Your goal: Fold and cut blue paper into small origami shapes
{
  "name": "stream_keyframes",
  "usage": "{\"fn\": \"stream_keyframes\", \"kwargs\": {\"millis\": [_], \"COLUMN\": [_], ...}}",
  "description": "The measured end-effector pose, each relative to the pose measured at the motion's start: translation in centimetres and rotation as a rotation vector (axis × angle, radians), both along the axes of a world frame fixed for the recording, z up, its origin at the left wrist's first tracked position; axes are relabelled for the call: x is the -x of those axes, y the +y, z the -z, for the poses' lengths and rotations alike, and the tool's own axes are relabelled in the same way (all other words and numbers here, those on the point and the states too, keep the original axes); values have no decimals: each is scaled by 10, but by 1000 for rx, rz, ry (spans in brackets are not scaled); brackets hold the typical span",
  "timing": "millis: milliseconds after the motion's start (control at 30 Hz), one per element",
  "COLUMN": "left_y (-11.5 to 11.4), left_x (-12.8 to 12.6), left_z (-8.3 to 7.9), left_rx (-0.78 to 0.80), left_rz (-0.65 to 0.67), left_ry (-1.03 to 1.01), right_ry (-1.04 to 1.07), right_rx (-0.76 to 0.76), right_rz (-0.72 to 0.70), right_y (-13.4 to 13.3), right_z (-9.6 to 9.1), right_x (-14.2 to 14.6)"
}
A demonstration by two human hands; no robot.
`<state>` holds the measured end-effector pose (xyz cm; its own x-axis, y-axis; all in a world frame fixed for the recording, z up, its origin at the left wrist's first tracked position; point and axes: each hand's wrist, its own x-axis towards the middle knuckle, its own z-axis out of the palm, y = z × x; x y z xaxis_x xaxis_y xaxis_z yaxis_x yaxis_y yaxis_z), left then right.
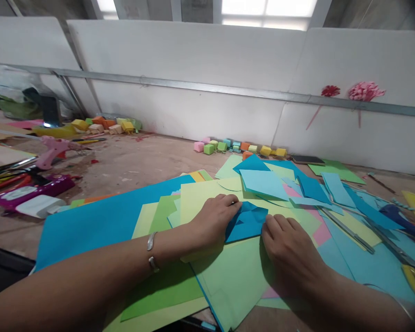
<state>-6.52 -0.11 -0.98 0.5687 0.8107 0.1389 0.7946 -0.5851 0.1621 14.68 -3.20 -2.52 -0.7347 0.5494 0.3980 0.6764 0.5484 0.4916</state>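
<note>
A folded piece of blue paper point(247, 223) lies on the spread of coloured sheets in front of me. At its left end, my left hand point(210, 223) grips it with closed fingers. The fingers of my right hand point(287, 244) are pinched on its right edge. Beneath both hands is a pale green sheet point(233, 281), and a pale yellow sheet point(200, 193) lies just behind. Folded light blue paper point(264, 183) rests behind the piece I hold. My fingertips are partly hidden by the knuckles.
Scissors point(397, 246) and a pair of tweezers point(349, 230) lie at right among blue scraps. Small paper cubes point(222, 146) line the wall. A pink glue gun point(51, 150) and a purple power strip point(38, 191) are at left. A phone point(307, 160) lies near the wall.
</note>
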Motion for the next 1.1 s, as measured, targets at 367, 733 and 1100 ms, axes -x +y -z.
{"fn": "stream_keyframes", "kwargs": {"millis": [367,733,1100], "left_y": [2,10,1], "left_x": [2,3,-1], "left_z": [2,8,-8], "left_rx": [-16,-23,5], "left_rz": [37,54,54], "left_ry": [-25,-118,-164], "right_ry": [10,136,304], "right_rx": [112,128,270], "right_rz": [-92,-216,-180], "right_y": [14,20,34], "right_z": [5,5,7], "right_x": [-4,-5,-9]}}
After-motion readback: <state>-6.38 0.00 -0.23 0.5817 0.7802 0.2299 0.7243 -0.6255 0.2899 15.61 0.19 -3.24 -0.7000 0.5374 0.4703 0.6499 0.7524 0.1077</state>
